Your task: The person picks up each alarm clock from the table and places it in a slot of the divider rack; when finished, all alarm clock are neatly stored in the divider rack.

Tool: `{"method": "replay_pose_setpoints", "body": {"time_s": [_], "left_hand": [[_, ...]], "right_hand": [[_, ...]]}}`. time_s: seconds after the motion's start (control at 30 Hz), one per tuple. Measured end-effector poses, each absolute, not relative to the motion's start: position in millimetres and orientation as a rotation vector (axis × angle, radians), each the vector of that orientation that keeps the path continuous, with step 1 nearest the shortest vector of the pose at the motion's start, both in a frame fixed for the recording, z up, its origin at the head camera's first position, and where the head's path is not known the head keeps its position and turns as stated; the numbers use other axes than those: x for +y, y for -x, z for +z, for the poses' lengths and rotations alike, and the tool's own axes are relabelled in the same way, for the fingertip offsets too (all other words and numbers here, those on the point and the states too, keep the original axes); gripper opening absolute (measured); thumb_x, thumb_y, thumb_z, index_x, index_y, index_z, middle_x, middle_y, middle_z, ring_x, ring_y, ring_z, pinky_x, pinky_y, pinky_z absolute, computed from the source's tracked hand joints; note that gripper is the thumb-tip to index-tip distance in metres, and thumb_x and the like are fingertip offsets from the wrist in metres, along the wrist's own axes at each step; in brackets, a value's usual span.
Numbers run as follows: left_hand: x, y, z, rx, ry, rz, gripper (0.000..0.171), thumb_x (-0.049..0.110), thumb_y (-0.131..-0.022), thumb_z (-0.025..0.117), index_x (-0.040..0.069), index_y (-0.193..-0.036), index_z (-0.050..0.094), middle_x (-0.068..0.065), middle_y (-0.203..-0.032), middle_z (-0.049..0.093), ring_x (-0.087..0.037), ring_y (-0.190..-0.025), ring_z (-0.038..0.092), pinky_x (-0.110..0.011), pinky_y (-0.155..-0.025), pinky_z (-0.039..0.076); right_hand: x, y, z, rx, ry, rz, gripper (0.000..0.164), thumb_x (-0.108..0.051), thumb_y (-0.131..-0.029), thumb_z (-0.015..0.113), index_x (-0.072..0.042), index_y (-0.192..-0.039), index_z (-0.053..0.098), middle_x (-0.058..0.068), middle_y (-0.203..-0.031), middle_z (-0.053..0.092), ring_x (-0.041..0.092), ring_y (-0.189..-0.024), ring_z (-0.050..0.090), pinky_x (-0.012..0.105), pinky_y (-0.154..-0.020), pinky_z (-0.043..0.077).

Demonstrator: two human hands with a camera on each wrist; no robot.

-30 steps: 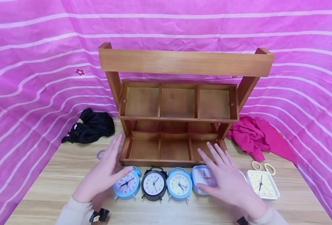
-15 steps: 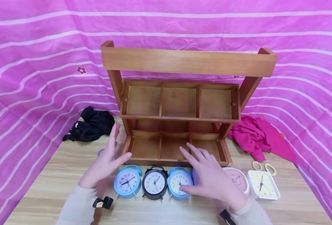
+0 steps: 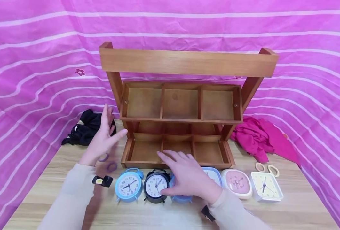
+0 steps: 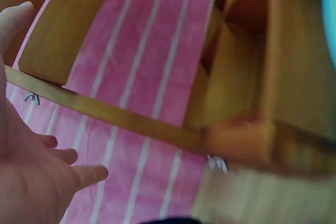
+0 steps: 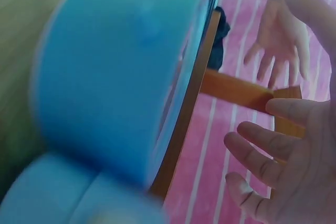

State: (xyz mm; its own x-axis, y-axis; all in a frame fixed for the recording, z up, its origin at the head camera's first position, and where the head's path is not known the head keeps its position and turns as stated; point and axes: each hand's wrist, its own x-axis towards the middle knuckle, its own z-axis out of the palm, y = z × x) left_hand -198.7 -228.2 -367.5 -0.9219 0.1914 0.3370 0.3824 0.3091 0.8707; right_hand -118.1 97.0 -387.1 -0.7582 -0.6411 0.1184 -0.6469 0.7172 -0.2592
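My left hand (image 3: 102,142) is raised beside the left end of a brown wooden shelf rack (image 3: 187,64), fingers spread and holding nothing. The right hand (image 3: 184,175), fingers loosely extended, hovers over the row of alarm clocks and covers much of a second light-blue round clock (image 3: 182,199). To its left stand a black twin-bell clock (image 3: 156,187) and a light-blue one (image 3: 129,185). On its other side are a blue square clock (image 3: 215,175), a pink-faced clock (image 3: 237,182) and a white square clock (image 3: 266,187). In the right wrist view, a blue clock body (image 5: 121,72) looms close, apart from the fingers.
The rack has two three-compartment trays, an upper (image 3: 181,121) and a lower one (image 3: 175,165). Black cloth (image 3: 82,129) lies at left, magenta cloth (image 3: 256,137) at right. Purple rings (image 3: 112,166) and cream rings (image 3: 260,167) lie on the wooden table (image 3: 57,185).
My right hand has swept left, from the blue square clock to the second blue round clock, uncovering the pink-faced clock. My left hand has risen away from the first blue clock, toward the black cloth.
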Motion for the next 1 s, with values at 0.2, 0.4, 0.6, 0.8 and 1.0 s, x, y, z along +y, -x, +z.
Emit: {"method": "replay_pose_setpoints", "body": {"time_s": [0.2, 0.4, 0.6, 0.8, 1.0], "left_hand": [[-221, 216, -352, -2.318, 0.542, -1.76, 0.112, 0.007, -0.099, 0.071, 0.033, -0.167, -0.014, -0.002, -0.176, -0.003, -0.023, -0.161, 0.003, -0.059, -0.125, 0.013], [-209, 229, -353, -2.301, 0.591, -1.764, 0.11, 0.01, -0.097, 0.074, 0.039, -0.167, -0.006, 0.0, -0.174, 0.011, -0.026, -0.158, 0.022, -0.054, -0.126, 0.022], [-204, 236, -351, -2.338, 0.575, -1.675, 0.106, 0.019, -0.096, 0.076, 0.037, -0.167, 0.0, -0.002, -0.171, 0.022, -0.029, -0.152, 0.033, -0.057, -0.124, 0.027], [-205, 237, -348, -2.379, 0.541, -1.602, 0.103, 0.022, -0.096, 0.077, 0.032, -0.168, 0.004, -0.006, -0.169, 0.028, -0.032, -0.149, 0.038, -0.058, -0.122, 0.029], [-206, 237, -351, -2.403, 0.525, -1.585, 0.101, 0.024, -0.096, 0.076, 0.031, -0.167, 0.004, -0.006, -0.169, 0.027, -0.034, -0.149, 0.039, -0.061, -0.12, 0.031]], "right_hand": [[64, 123, -387, -2.896, -1.198, 0.451, 0.115, -0.078, -0.073, 0.079, -0.029, -0.165, 0.032, 0.001, -0.159, 0.046, 0.028, -0.138, 0.051, 0.061, -0.108, 0.044], [42, 121, -392, -2.926, -1.254, 0.45, 0.114, -0.079, -0.072, 0.078, -0.027, -0.164, 0.036, 0.001, -0.155, 0.05, 0.028, -0.135, 0.056, 0.067, -0.109, 0.042], [22, 121, -398, -2.902, -1.268, 0.357, 0.113, -0.083, -0.071, 0.076, -0.028, -0.162, 0.039, -0.004, -0.146, 0.055, 0.022, -0.122, 0.062, 0.053, -0.098, 0.049], [2, 118, -407, -2.877, -1.293, 0.256, 0.108, -0.086, -0.071, 0.071, -0.029, -0.159, 0.045, -0.008, -0.134, 0.06, 0.016, -0.115, 0.062, 0.042, -0.091, 0.048], [-8, 114, -415, -2.913, -1.255, 0.193, 0.101, -0.084, -0.073, 0.071, -0.029, -0.155, 0.051, -0.009, -0.131, 0.061, 0.012, -0.108, 0.061, 0.039, -0.09, 0.048]]}}
